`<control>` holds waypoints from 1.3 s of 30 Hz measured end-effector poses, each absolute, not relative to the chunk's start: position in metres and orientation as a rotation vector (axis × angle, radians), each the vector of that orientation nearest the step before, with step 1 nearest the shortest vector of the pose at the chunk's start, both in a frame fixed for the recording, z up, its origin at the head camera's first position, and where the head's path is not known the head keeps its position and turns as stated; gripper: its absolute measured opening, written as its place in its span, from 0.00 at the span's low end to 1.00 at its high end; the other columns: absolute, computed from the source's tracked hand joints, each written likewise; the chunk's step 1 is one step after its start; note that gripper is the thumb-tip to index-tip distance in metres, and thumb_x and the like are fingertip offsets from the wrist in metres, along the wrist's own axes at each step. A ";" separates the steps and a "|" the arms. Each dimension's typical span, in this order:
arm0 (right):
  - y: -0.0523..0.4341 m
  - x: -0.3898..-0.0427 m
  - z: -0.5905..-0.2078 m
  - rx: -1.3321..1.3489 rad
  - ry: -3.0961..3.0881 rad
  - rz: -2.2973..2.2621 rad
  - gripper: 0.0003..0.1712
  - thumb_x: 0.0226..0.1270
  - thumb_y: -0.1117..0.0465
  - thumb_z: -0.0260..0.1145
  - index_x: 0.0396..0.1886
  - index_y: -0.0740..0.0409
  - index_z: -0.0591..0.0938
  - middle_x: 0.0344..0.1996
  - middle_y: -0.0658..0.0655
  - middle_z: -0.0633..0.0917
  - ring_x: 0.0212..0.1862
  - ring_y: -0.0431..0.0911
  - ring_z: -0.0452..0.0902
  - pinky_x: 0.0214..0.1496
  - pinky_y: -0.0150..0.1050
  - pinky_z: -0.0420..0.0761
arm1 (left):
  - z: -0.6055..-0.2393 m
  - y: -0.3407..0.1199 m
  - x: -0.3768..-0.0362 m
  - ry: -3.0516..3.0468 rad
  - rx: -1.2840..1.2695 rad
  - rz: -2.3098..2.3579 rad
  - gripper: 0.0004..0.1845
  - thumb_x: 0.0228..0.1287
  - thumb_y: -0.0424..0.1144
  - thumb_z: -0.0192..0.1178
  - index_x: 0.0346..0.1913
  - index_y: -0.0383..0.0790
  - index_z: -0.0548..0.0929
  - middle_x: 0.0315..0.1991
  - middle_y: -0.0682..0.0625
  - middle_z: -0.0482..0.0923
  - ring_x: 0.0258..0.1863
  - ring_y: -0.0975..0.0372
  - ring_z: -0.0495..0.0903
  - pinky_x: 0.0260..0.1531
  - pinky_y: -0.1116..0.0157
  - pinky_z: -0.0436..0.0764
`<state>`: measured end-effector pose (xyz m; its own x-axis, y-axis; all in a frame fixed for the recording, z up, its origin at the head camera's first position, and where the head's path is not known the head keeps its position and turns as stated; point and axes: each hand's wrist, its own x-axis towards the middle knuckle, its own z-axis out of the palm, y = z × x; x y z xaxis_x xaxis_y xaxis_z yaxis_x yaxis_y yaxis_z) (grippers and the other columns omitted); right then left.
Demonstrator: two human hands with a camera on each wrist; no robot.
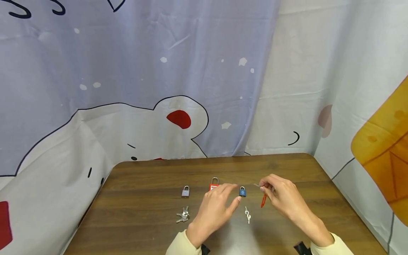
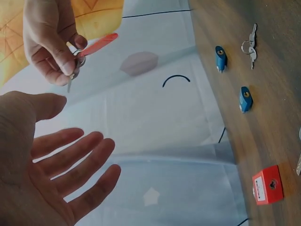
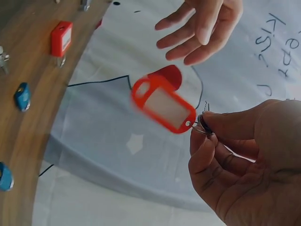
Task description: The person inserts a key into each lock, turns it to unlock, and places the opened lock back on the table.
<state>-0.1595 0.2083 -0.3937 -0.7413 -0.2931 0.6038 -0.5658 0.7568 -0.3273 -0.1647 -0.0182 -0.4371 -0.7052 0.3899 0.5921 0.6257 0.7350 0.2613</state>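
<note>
Red tag [image 3: 164, 110] hung from pinched key [image 2: 69, 86]

From afar, I held at least one key in the right hand [image 1: 282, 195], fingertips pinched tight, blade jutting past them, presumably to leave the tag hanging clear below. My left hand [image 1: 213, 207], fingers spread and empty, faced that grip. Between both hands' fingers a blue padlock [image 1: 242, 192] sat on the table [image 1: 137, 212], a key pair [image 1: 248, 215] nearer the wrists, seemingly paired by position. Beyond the left fingers lay a red padlock [image 1: 213, 186], partly hidden.
</note>
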 end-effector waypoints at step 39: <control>0.153 -0.148 -0.378 1.061 -2.259 0.826 0.02 0.68 0.60 0.65 0.34 0.50 0.82 0.31 0.41 0.81 0.28 0.27 0.71 0.30 0.16 0.70 | -0.407 -0.048 -0.149 -2.055 -0.909 -0.807 0.05 0.63 0.38 0.66 0.41 0.43 0.86 0.38 0.56 0.85 0.36 0.68 0.84 0.39 0.75 0.81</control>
<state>-0.1478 0.1532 -0.3776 -0.5669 -0.4949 0.6586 -0.8030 0.5105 -0.3075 -0.1495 -0.0477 -0.4066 -0.4786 0.3354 0.8115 0.7980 0.5517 0.2426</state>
